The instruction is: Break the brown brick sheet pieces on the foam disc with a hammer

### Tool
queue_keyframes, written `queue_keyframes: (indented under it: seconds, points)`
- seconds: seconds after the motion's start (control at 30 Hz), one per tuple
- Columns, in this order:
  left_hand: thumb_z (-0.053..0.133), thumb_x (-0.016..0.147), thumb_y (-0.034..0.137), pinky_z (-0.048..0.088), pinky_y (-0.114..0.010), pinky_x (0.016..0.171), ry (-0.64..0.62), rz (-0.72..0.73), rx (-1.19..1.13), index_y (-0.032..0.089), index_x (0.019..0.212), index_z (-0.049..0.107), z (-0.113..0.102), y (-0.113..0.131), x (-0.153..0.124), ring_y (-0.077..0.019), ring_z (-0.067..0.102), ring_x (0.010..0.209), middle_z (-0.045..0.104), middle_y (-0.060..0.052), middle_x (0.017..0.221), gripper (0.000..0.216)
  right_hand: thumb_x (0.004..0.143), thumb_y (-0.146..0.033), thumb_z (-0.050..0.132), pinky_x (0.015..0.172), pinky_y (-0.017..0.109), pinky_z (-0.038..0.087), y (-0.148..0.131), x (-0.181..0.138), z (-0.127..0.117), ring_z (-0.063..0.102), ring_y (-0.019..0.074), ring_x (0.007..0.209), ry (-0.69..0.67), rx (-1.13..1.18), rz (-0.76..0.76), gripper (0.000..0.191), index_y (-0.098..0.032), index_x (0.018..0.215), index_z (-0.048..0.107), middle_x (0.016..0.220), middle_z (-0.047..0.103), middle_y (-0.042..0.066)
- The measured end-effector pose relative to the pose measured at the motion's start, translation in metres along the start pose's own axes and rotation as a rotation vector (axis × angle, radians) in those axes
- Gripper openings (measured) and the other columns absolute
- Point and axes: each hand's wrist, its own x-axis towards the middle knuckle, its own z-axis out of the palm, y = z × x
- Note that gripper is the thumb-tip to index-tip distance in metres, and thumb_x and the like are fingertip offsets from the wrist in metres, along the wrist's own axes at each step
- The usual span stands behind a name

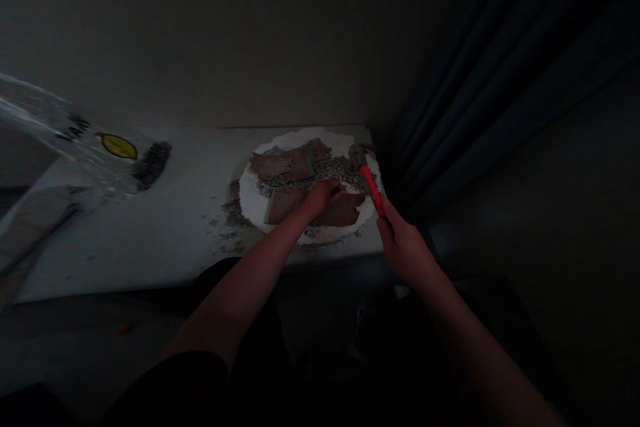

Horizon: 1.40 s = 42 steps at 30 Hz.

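Observation:
A white round slab (253, 203) lies on the right end of a pale low table (165, 220). Brown broken tile pieces (283, 163) and grey rubble (330, 170) cover it. My left hand (325, 197) rests closed on a brown piece (345, 213) near the slab's front, fingers curled over its edge. My right hand (403, 247) grips the red handle of a hammer (370, 180). The hammer's metal head sits over the rubble at the slab's far right.
A clear plastic bag (80, 147) with a yellow label and dark contents lies at the table's left. Grey dust is scattered left of the slab. Dark curtains (500, 80) hang at the right; a wall stands behind the table.

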Motion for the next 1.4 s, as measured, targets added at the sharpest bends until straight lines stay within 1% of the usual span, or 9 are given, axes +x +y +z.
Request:
queue_keyframes:
  seconds: [0.13, 0.4, 0.57, 0.7, 0.9, 1.0, 1.17, 1.3, 1.4]
  points:
    - [0.059, 0.089, 0.032, 0.048, -0.03, 0.076, 0.014, -0.019, -0.002, 0.014, 0.091, 0.073, -0.002, 0.003, -0.002, -0.0189, 0.064, 0.078, 0.073, -0.008, 0.088, 0.023, 0.101, -0.03, 0.04, 0.09, 0.042, 0.052, -0.001, 0.0, -0.002, 0.071, 0.0308, 0.101, -0.043, -0.021, 0.024, 0.058, -0.018, 0.158, 0.037, 0.114, 0.074, 0.016]
    - [0.057, 0.088, 0.036, 0.049, -0.031, 0.074, 0.002, -0.027, -0.033, 0.015, 0.09, 0.071, -0.001, 0.003, -0.001, -0.0194, 0.063, 0.076, 0.073, -0.008, 0.087, 0.026, 0.101, -0.031, 0.038, 0.085, 0.041, 0.052, -0.007, -0.002, -0.002, 0.072, 0.0315, 0.095, -0.064, -0.055, 0.042, 0.059, -0.018, 0.159, 0.034, 0.108, 0.076, 0.016]
    - [0.057, 0.088, 0.036, 0.049, -0.03, 0.075, 0.009, -0.007, -0.026, 0.016, 0.087, 0.071, -0.001, 0.003, -0.002, -0.0191, 0.064, 0.078, 0.073, -0.007, 0.086, 0.024, 0.102, -0.032, 0.037, 0.086, 0.041, 0.052, -0.008, -0.002, 0.0, 0.072, 0.0303, 0.094, -0.007, -0.038, 0.031, 0.06, -0.018, 0.16, 0.03, 0.104, 0.076, 0.015]
    - [0.058, 0.087, 0.036, 0.049, -0.032, 0.075, -0.002, -0.022, 0.005, 0.016, 0.088, 0.071, -0.001, 0.003, -0.001, -0.0203, 0.064, 0.079, 0.073, -0.008, 0.087, 0.024, 0.101, -0.03, 0.038, 0.079, 0.039, 0.051, -0.005, -0.001, 0.002, 0.072, 0.0299, 0.086, -0.085, -0.093, 0.075, 0.06, -0.017, 0.16, 0.032, 0.096, 0.076, 0.014]
    - [0.057, 0.085, 0.032, 0.047, -0.03, 0.07, -0.007, -0.003, -0.009, 0.016, 0.083, 0.067, 0.001, 0.002, -0.002, -0.017, 0.059, 0.072, 0.069, -0.005, 0.081, 0.019, 0.103, -0.032, 0.037, 0.08, 0.039, 0.05, -0.007, -0.004, 0.002, 0.072, 0.0303, 0.091, -0.041, -0.055, 0.037, 0.06, -0.021, 0.161, 0.028, 0.104, 0.075, 0.014]
    - [0.062, 0.078, 0.025, 0.048, -0.03, 0.07, 0.047, -0.051, -0.025, 0.015, 0.094, 0.066, 0.0, 0.003, -0.004, -0.0179, 0.06, 0.074, 0.068, -0.007, 0.087, 0.019, 0.102, -0.031, 0.037, 0.08, 0.039, 0.05, -0.007, -0.004, 0.004, 0.072, 0.0305, 0.092, -0.092, -0.052, 0.045, 0.059, -0.02, 0.16, 0.031, 0.104, 0.075, 0.015]
    - [0.055, 0.073, 0.01, 0.051, -0.035, 0.082, 0.244, -0.116, -0.083, 0.014, 0.11, 0.059, -0.002, 0.001, -0.006, -0.0211, 0.062, 0.09, 0.067, -0.01, 0.103, 0.037, 0.102, -0.033, 0.038, 0.083, 0.039, 0.052, -0.001, -0.002, 0.005, 0.072, 0.03, 0.096, -0.038, -0.016, 0.037, 0.061, -0.02, 0.161, 0.027, 0.11, 0.074, 0.015]
    - [0.047, 0.076, 0.005, 0.051, -0.036, 0.089, 0.28, -0.09, -0.16, 0.017, 0.109, 0.058, -0.003, 0.0, -0.005, -0.0194, 0.062, 0.094, 0.067, -0.008, 0.103, 0.037, 0.102, -0.03, 0.039, 0.083, 0.039, 0.051, 0.003, -0.001, 0.01, 0.072, 0.0297, 0.094, -0.122, -0.091, 0.069, 0.058, -0.019, 0.159, 0.034, 0.11, 0.075, 0.015]
    - [0.046, 0.076, 0.003, 0.05, -0.036, 0.091, 0.277, -0.076, -0.17, 0.016, 0.108, 0.058, -0.003, -0.001, -0.003, -0.0189, 0.063, 0.094, 0.068, -0.007, 0.102, 0.037, 0.102, -0.03, 0.039, 0.08, 0.036, 0.051, 0.002, -0.001, 0.01, 0.073, 0.0283, 0.089, -0.102, -0.13, 0.079, 0.06, -0.019, 0.16, 0.03, 0.102, 0.077, 0.013]
